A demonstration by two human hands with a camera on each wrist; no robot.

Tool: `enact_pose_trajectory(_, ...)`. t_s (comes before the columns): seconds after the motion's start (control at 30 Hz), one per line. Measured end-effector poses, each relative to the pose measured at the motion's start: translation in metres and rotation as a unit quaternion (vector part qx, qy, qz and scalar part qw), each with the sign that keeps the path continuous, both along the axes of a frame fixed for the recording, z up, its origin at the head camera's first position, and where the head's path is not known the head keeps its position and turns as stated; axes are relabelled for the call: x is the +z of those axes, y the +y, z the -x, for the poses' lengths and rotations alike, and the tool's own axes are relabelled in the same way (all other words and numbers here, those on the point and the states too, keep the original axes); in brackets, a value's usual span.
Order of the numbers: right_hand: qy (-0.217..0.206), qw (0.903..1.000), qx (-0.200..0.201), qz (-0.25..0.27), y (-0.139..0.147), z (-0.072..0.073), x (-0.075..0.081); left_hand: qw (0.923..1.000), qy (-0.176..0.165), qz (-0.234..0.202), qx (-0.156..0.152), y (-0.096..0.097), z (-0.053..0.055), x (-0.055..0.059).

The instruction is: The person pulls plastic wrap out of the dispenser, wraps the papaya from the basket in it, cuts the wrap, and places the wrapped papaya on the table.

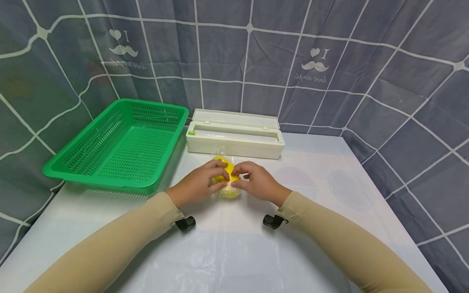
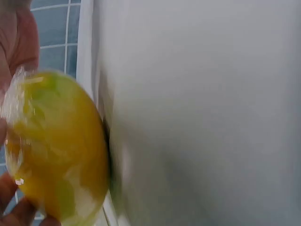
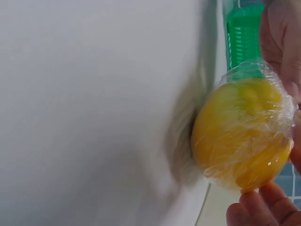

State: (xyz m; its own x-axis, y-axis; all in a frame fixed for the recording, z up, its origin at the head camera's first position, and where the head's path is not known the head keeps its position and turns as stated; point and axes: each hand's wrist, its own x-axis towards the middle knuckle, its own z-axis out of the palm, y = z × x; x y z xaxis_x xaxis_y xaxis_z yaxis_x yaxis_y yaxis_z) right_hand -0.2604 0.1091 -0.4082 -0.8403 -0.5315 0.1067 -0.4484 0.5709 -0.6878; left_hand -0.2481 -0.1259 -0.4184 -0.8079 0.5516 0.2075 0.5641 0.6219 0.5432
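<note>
A rounded yellow fruit (image 1: 230, 192) with greenish patches, wrapped in clear cling film (image 3: 256, 70), sits on the table in front of me. My left hand (image 1: 198, 182) holds it from the left, thumb and fingers curled at the top. From the other side my right hand (image 1: 259, 182) grips it too, fingertips bent over the film. In the right wrist view the film bunches in wrinkles on the fruit's upper side, close to the fingers. The left wrist view shows the fruit's smooth side (image 2: 66, 141) low over the white surface.
Just behind the fruit stands a white cling film dispenser box (image 1: 234, 147) with its lid raised and a green slider at the left. A green perforated plastic basket (image 1: 99, 179) stands at the left. Grey checked curtain (image 1: 227, 49) hangs behind and on both sides.
</note>
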Motion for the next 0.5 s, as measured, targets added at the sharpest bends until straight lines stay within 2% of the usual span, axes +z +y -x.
enact_pose_trajectory(0.17, -0.027, 0.9996, -0.011, -0.003, 0.001, 0.001, 0.0, 0.9992, -0.021, 0.014, -0.03, -0.008, 0.003, 0.001)
enact_pose_trajectory(0.37, -0.041, 0.9984, 0.036, -0.013, 0.013, 0.005, 0.001, 0.9989, -0.012, 0.019, -0.042, -0.008, 0.002, 0.003)
enact_pose_trajectory(0.5, -0.023, 0.9984, 0.048, -0.02, 0.017, 0.006, -0.003, 0.9985, -0.019, -0.004, -0.052, -0.008, 0.004, 0.001)
